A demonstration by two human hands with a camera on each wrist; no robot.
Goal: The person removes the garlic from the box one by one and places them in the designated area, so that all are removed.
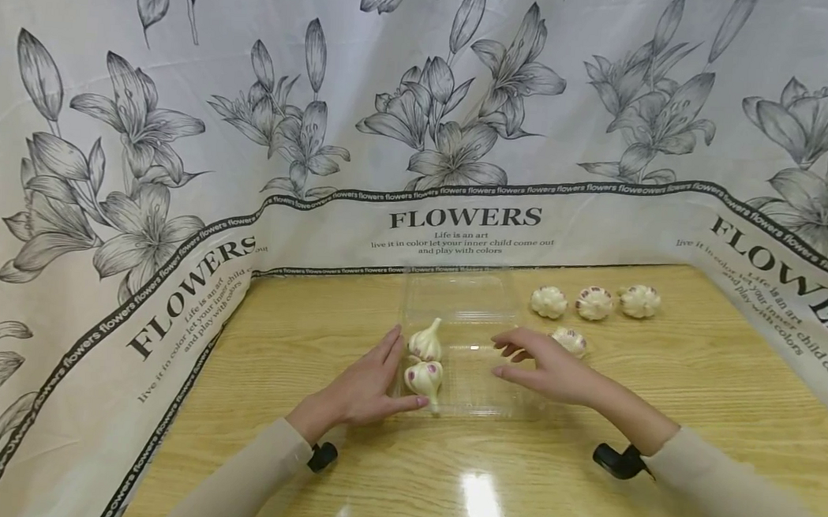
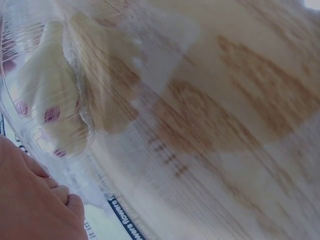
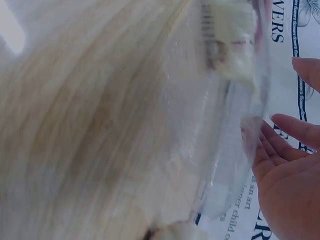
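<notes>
Resting the left hand (image 1: 369,386) along the left side of a clear container (image 1: 487,389), with fingers straight and thumb spread, close beside two garlic bulbs (image 1: 424,378) in the left half. Holding the right hand (image 1: 546,367) at the right side, with fingers loosely bent and apart from the thumb; impossible to tell whether touching the wall. Blocking, with that hand, part of a loose bulb (image 1: 571,342) just beyond. Having three other bulbs (image 1: 594,303) in a row on the counter (image 1: 372,477), right of the open lid (image 1: 462,293). Bounded behind by a printed cloth (image 1: 458,237).
</notes>
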